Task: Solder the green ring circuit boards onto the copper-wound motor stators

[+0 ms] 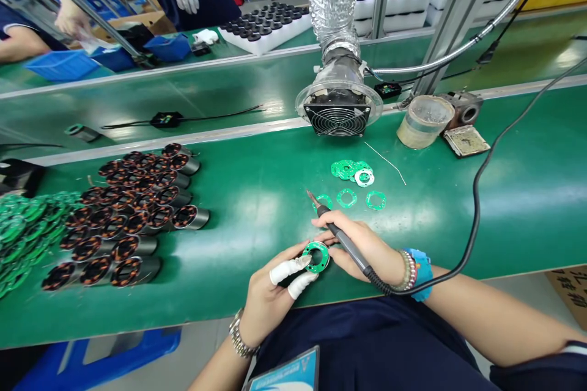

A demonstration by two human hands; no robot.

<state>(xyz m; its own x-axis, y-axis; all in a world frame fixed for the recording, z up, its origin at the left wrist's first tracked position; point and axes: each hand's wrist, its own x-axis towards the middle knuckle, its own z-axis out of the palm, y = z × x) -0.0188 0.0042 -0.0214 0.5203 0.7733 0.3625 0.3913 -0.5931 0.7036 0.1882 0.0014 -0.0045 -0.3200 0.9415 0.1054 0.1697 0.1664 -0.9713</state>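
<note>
My left hand (270, 293), with white covers on the thumb and a finger, grips a green ring-shaped circuit board (325, 258) close to the bench's front edge. A pale rim shows at the board's side; what lies under it is hidden. In my right hand (373, 247) is a soldering iron (347, 245), its tip pointing up and left, away from the held board. Some right fingers are beside the board's far edge. Just beyond the hands lie loose ring boards (347, 198), one partly behind the iron's tip. A small pile of ring boards (343, 169) lies behind them.
Several wound motor stators (149, 270) stand in rows at left, beside a heap of green boards (27, 226). A fume fan (338, 120) hangs ahead. Solder wire (386, 160), a tub (422, 125) and an iron stand (468, 142) are at right. The iron's cable (474, 208) crosses my right forearm.
</note>
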